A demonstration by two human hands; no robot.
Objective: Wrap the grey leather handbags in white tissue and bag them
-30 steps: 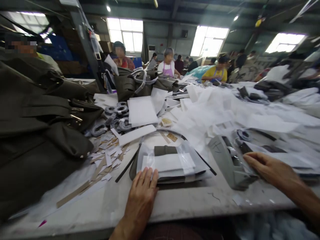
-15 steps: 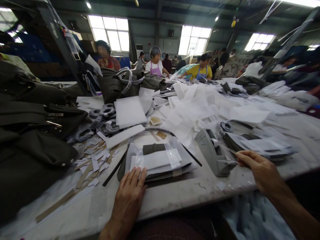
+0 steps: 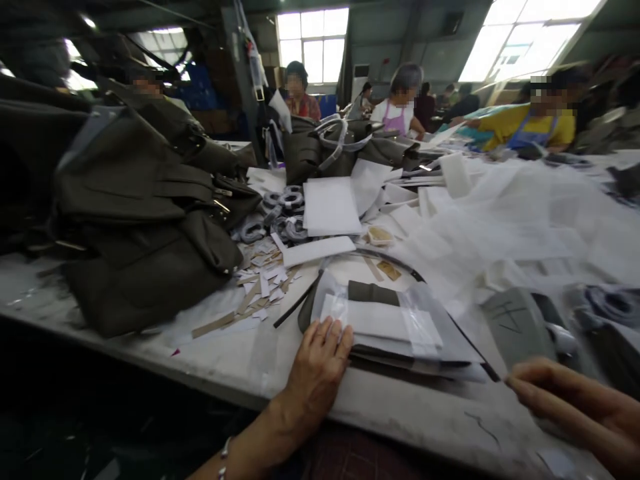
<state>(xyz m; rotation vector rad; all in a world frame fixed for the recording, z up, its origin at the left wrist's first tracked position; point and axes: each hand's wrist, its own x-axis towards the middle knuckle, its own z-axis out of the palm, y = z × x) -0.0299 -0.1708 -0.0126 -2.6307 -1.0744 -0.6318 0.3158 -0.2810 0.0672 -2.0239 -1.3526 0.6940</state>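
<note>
My left hand (image 3: 320, 363) lies flat with its fingers out on the near left edge of a folded dark olive bag (image 3: 373, 293). White foam sheet (image 3: 383, 320) and clear plastic cover the bag, with clear tape across them. A dark strap (image 3: 415, 270) curves around behind it. At the lower right, my right hand (image 3: 575, 407) is pinched, close to the bag's right strap end. The strip of clear tape in its fingertips is barely visible now. Behind that hand stands a grey tape dispenser (image 3: 520, 327), partly hidden.
Large olive bags (image 3: 150, 220) are heaped at the left. Paper scraps (image 3: 260, 287), coiled straps (image 3: 287, 213) and white foam sheets (image 3: 333, 207) lie beyond the folded bag. Loose white sheets (image 3: 525, 220) pile up at the right. Co-workers (image 3: 400, 113) sit across the table.
The view has turned left, so things appear farther right. My right hand has moved from the dispenser's right side to its near left, toward the bag. My left hand stays on the bag.
</note>
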